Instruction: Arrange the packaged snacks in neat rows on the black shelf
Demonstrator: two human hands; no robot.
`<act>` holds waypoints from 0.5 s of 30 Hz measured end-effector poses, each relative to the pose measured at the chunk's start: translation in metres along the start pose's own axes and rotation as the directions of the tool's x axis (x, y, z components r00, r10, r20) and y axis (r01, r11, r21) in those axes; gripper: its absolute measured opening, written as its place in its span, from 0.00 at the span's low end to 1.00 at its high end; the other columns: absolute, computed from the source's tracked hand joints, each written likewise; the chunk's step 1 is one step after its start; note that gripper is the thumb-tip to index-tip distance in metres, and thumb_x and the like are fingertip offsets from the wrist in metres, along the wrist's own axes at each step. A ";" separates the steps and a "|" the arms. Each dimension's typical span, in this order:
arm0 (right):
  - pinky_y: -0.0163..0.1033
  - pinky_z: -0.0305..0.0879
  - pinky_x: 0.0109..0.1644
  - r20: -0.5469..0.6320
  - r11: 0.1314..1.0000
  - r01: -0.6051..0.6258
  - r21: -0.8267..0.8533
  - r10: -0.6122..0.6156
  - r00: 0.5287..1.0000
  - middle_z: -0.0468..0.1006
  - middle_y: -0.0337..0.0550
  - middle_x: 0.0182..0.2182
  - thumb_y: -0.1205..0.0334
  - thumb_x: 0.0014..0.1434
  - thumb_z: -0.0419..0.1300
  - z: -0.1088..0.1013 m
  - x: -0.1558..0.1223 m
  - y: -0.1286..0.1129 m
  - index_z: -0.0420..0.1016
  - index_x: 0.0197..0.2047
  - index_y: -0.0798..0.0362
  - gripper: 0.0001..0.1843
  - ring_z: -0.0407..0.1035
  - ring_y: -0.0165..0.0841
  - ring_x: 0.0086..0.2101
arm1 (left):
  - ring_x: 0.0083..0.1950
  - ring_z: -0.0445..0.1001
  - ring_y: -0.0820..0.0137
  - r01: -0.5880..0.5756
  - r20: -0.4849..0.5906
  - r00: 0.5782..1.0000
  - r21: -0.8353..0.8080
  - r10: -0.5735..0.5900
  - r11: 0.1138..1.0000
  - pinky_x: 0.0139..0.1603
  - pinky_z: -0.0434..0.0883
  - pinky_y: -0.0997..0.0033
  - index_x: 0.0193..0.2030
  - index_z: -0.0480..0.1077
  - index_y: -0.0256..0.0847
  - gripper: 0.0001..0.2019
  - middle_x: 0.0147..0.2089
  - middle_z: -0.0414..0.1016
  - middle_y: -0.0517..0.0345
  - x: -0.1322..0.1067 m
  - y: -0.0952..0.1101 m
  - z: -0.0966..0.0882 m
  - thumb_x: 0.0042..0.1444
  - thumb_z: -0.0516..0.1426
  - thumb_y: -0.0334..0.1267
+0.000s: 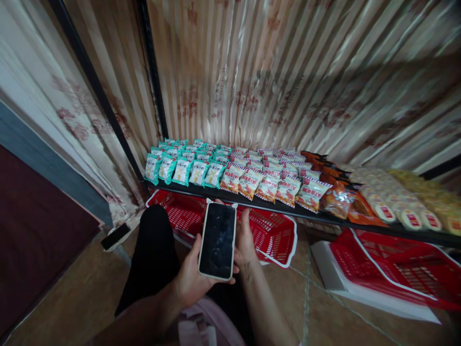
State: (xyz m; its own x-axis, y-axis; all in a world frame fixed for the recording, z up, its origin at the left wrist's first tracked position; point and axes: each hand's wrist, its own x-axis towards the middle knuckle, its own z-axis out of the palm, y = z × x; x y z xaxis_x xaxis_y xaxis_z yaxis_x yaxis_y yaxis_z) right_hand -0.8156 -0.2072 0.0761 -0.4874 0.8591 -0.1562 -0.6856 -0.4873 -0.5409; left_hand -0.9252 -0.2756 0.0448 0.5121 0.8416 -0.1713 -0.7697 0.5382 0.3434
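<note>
A phone (218,240) with a dark screen and a pale case is held upright in front of me. My left hand (190,276) cups it from below and the left, fingers wrapped round its edge. My right hand (245,240) grips its right side, fingers behind the case. Beyond the phone a low black shelf (288,210) carries rows of snack packets: teal ones (183,166) on the left, red and white ones (273,175) in the middle, orange ones (333,187) and pale round ones (392,199) to the right.
A red plastic basket (273,235) lies under the shelf behind the phone, and more red baskets (396,269) rest on a white board at the right. Striped curtain fabric (288,77) hangs behind. My dark-trousered knee (154,250) is at the left, over a brown tiled floor.
</note>
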 end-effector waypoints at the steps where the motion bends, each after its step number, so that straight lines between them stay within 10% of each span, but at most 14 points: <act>1: 0.28 0.55 0.12 -0.045 1.000 0.001 -0.015 -0.002 0.999 0.77 0.40 0.26 0.32 0.49 0.56 0.000 0.001 0.003 0.68 0.54 0.49 0.37 0.61 0.24 0.13 | 0.40 0.76 0.56 -0.004 -0.009 1.000 0.004 0.005 1.000 0.39 0.69 0.58 0.51 0.70 0.27 0.36 0.44 0.76 0.37 0.000 0.003 -0.002 0.61 0.38 0.59; 8: 0.26 0.44 0.10 -0.228 0.981 0.112 -0.159 -0.147 0.962 0.71 0.31 0.19 0.37 0.54 0.54 0.006 0.006 0.024 0.69 0.50 0.49 0.29 0.47 0.19 0.09 | 0.41 0.76 0.56 -0.032 -0.041 0.999 -0.016 0.031 0.999 0.46 0.66 0.54 0.51 0.71 0.28 0.35 0.45 0.76 0.37 -0.001 0.023 -0.012 0.61 0.40 0.59; 15: 0.33 0.63 0.21 -0.291 0.869 0.283 -0.405 -0.416 0.861 0.77 0.44 0.41 0.40 0.54 0.54 0.000 0.010 0.050 0.68 0.54 0.48 0.29 0.69 0.29 0.26 | 0.39 0.76 0.58 -0.058 -0.112 0.992 -0.058 0.051 0.997 0.45 0.67 0.57 0.49 0.72 0.28 0.34 0.42 0.77 0.39 -0.004 0.045 -0.017 0.61 0.40 0.58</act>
State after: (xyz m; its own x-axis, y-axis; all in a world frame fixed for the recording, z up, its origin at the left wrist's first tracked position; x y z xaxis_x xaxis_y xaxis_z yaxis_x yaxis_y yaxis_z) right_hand -0.8551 -0.2228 0.0472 0.0228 0.9884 -0.1502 -0.5149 -0.1171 -0.8492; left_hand -0.9690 -0.2539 0.0451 0.4260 0.8679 -0.2556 -0.8190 0.4900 0.2985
